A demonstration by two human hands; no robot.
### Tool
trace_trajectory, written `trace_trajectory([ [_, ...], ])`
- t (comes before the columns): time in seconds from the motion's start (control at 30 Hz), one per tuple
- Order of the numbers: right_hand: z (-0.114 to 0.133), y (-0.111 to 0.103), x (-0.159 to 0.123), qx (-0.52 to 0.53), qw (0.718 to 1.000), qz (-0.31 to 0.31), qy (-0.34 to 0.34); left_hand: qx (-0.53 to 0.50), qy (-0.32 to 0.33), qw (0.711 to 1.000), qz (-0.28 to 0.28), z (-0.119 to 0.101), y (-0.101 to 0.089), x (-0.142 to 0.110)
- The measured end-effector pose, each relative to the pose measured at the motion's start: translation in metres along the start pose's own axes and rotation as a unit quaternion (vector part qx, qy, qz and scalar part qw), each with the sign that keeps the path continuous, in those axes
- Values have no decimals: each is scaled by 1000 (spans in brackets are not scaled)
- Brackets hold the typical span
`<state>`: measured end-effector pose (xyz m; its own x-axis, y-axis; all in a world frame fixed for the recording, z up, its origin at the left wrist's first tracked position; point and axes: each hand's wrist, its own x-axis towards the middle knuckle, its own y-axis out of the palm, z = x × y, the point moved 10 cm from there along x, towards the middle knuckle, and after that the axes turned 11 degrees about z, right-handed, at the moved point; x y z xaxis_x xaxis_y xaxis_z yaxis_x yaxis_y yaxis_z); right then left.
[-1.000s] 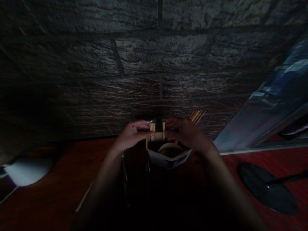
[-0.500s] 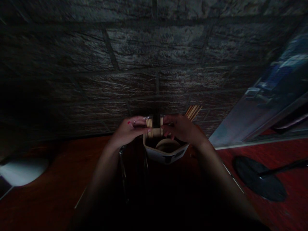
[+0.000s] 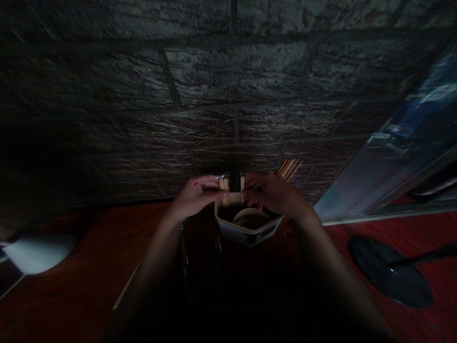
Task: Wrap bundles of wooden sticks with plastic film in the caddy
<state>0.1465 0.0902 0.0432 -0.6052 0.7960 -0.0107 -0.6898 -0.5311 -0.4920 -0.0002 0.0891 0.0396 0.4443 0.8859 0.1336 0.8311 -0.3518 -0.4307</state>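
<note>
My left hand [image 3: 194, 194] is closed on a few pale wooden chopsticks [image 3: 224, 196], thumb in front and fingers behind. Opposite it, my right hand [image 3: 274, 193] pinches a smaller group of chopsticks [image 3: 243, 185]. Both groups stand nearly upright, side by side with a gap between, at the back of a light-coloured angular container [image 3: 228, 229]. Their lower ends reach into or just over it; the dimness hides which. A round rim [image 3: 252, 216] shows inside the container. More chopsticks [image 3: 290, 169] stick up behind my right hand, their lower parts hidden by it.
A rough brick wall [image 3: 200, 81] rises right behind the container. The reddish wooden table [image 3: 89, 257] carries a pale cone-like object [image 3: 41, 252] at left. Right of it, a black round stand base [image 3: 389, 271] rests on the red floor [image 3: 342, 233]. The area nearest me is dark.
The whole view has shifted slightly, so everything appears a little further right and lower. Both hands keep their hold on the chopsticks.
</note>
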Motion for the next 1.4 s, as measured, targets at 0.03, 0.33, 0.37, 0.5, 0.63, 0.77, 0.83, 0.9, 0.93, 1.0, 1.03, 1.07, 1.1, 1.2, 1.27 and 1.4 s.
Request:
trace_trajectory([
  [0.03,0,-2,-2,3,1000,-8,4,1,-1,1000,1,0,0,0],
  [0.33,30,-14,-29,-40,994,-105,8,9,-9,1000,-22,2,-6,-2],
  [0.37,32,-8,-27,-46,994,-94,-1,8,-10,1000,-23,3,-7,-2],
  [0.5,36,13,-11,-85,994,-61,-42,-3,-10,999,-40,6,-11,-3],
  [0.63,26,22,1,-117,992,-50,-13,25,-2,999,-36,4,-10,-2],
  [0.77,24,26,7,-115,992,-49,-19,32,7,999,-26,1,-9,-1],
  [0.83,23,28,8,-108,992,-54,-24,35,15,999,-20,0,-8,-1],
  [0.9,22,29,9,-102,992,-61,-27,38,23,999,-21,-1,-9,-1],
  [0.93,22,29,9,-102,992,-64,-29,38,27,999,-22,-2,-9,-1],
  [1.0,23,29,9,-102,992,-65,-38,40,32,998,-25,-2,-10,-2],
  [1.03,23,29,9,-105,991,-66,-42,42,31,998,-26,-2,-10,-2],
  [1.07,24,29,9,-108,991,-68,-45,44,30,998,-27,-2,-10,-2],
  [1.1,24,29,9,-111,990,-70,-46,44,28,998,-26,-2,-10,-2],
  [1.2,23,27,9,-115,990,-76,-43,41,24,999,-21,-1,-8,-1],
  [1.27,23,27,10,-119,989,-78,-40,37,23,999,-20,-1,-7,0],
  [1.4,23,27,10,-130,988,-77,-33,31,26,999,-13,0,-5,0],
])
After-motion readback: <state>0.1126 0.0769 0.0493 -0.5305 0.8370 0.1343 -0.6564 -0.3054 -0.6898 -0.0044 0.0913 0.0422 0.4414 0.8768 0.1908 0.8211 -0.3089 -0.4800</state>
